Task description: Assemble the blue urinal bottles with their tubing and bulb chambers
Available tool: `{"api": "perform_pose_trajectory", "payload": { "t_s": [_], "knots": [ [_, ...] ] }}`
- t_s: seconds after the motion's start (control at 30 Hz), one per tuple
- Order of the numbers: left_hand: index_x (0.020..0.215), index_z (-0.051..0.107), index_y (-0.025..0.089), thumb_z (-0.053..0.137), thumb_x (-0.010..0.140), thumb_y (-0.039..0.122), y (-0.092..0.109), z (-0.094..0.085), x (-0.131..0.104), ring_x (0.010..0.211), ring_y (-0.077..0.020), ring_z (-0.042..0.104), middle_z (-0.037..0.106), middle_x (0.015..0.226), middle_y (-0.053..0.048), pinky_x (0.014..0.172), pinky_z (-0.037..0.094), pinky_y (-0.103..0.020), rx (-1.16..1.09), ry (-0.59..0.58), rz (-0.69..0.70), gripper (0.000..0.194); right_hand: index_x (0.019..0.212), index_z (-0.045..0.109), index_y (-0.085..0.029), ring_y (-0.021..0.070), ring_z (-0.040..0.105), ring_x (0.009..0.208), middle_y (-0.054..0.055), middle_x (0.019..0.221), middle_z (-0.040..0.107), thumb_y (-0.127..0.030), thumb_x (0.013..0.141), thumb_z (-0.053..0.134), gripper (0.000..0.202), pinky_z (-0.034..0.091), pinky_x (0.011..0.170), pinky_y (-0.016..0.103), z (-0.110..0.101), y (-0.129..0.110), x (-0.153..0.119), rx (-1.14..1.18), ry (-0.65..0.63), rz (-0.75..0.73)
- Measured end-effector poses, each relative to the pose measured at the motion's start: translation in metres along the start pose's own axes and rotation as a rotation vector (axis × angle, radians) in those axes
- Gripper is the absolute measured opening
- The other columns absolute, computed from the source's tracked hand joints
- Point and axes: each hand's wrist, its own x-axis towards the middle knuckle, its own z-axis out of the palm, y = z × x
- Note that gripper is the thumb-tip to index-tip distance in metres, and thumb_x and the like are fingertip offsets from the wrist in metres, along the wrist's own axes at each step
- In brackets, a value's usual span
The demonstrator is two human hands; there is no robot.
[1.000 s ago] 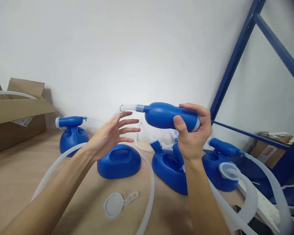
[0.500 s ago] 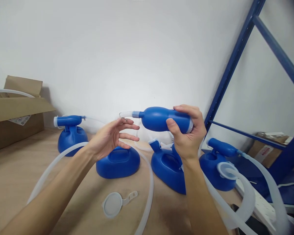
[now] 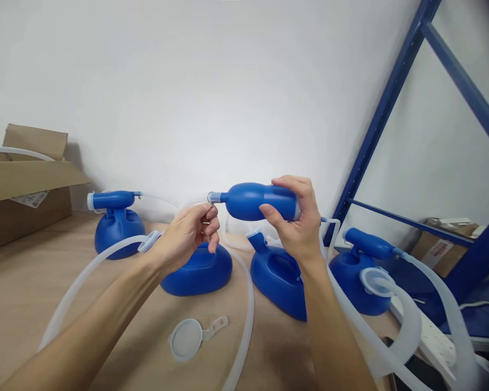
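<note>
Blue bottle (image 3: 248, 201) up in the air, level on its side above the table (image 3: 142, 347), neck to 9 o'clock, pale end to 3 o'clock. Right hand (image 3: 299, 217) has it wrapped from the pale end, thumb across the near side, fingers over the top. Left hand (image 3: 191, 233) is at the neck: thumb and forefinger pinch the small metal clip (image 3: 212, 199) at the outer end of the clear sleeve (image 3: 217, 197), other fingers curled in. Just behind that hand, a pale tube (image 3: 189, 202); how far it sits inside the sleeve, I can't tell.

Round the clock from the bottle: one blue jug (image 3: 207, 281) at 7, just beneath the left hand, and past it, a flat lid (image 3: 186, 339) with its strap pointing to 2. Another jug (image 3: 275, 288) at 6, partly behind the right forearm. At 4, a third jug (image 3: 356, 290), pale hoses curving beside it. Out at 9, a fourth jug (image 3: 120, 231), then the open cardboard box (image 3: 32, 217).
</note>
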Motion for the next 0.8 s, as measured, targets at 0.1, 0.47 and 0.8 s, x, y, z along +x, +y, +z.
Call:
{"api": "perform_pose_trajectory", "payload": {
  "t_s": [0.1,0.47,0.8],
  "knots": [
    [0.065,0.041,0.019,0.045,0.1,0.026,-0.002,0.006,-0.001,0.036,-0.0052,0.045,0.038,0.055,0.007,0.04,0.037,-0.015,0.029,0.086,0.036,0.036,0.127,0.062,-0.03,0.0264,0.063,0.113,0.006,0.119,0.063,-0.039,0.093,0.074,0.037,0.055,0.097,0.047,-0.003,0.001,0.0,-0.029,-0.041,-0.059],
    [0.062,0.038,0.019,0.054,0.092,0.02,0.009,0.01,-0.007,0.029,0.0002,0.026,0.031,0.05,0.01,0.034,0.022,-0.013,-0.045,0.189,-0.049,0.034,0.116,0.066,-0.032,0.028,0.065,0.108,0.007,0.118,0.061,-0.036,0.09,0.077,0.029,0.058,0.091,0.049,-0.004,-0.004,0.001,-0.145,-0.027,-0.26],
    [0.063,0.042,0.018,0.04,0.101,0.022,0.016,0.006,-0.007,0.027,-0.0012,0.027,0.032,0.048,0.009,0.032,0.023,-0.013,-0.118,0.202,-0.149,0.038,0.11,0.064,-0.03,0.0269,0.065,0.107,0.008,0.115,0.062,-0.032,0.092,0.076,0.022,0.06,0.085,0.047,0.002,-0.006,0.002,-0.187,-0.024,-0.403]
  ]
}}
